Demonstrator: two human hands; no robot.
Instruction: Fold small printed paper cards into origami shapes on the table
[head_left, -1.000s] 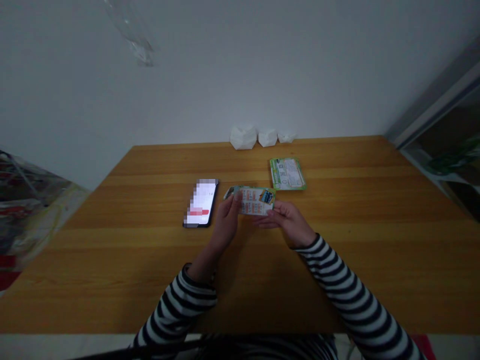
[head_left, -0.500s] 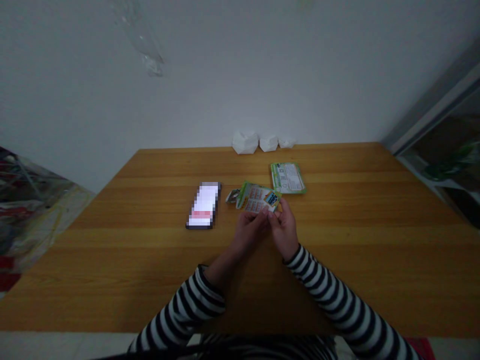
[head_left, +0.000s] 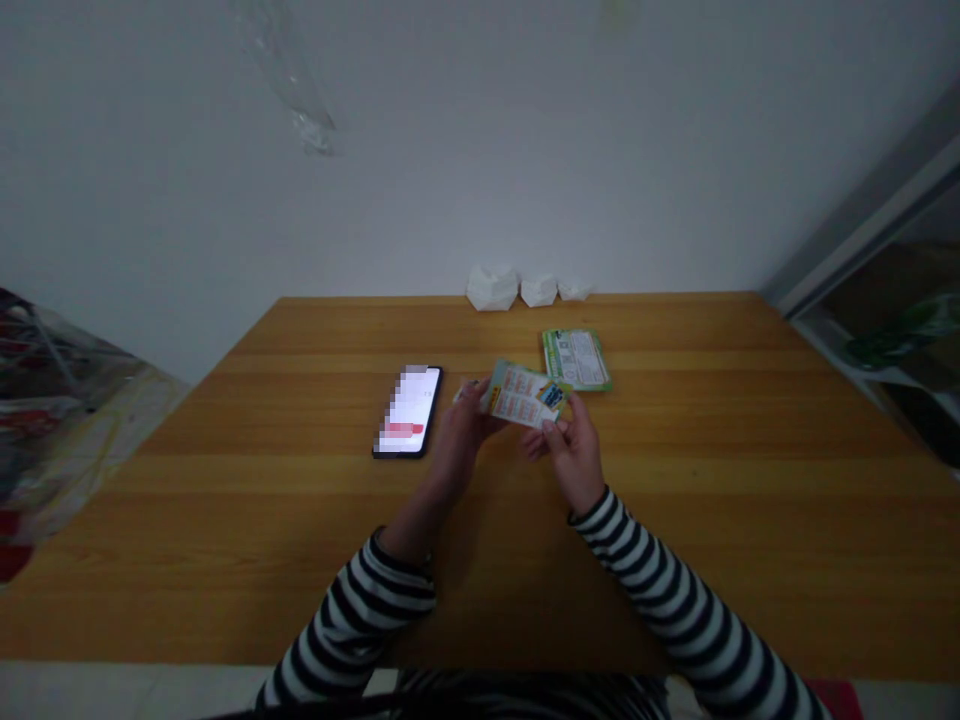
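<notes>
Printed green-edged card (head_left: pixel 523 394) held up above the tabletop (head_left: pixel 675 570), pinched between both hands: left hand (head_left: pixel 459 447) closed on its left end, right hand (head_left: pixel 571 465) closed on its lower right edge. Second green card (head_left: pixel 577 360) lying flat just beyond, untouched, so one card in hand and one not yet handled. Smartphone (head_left: pixel 409 411) lit, face up, to the left.
</notes>
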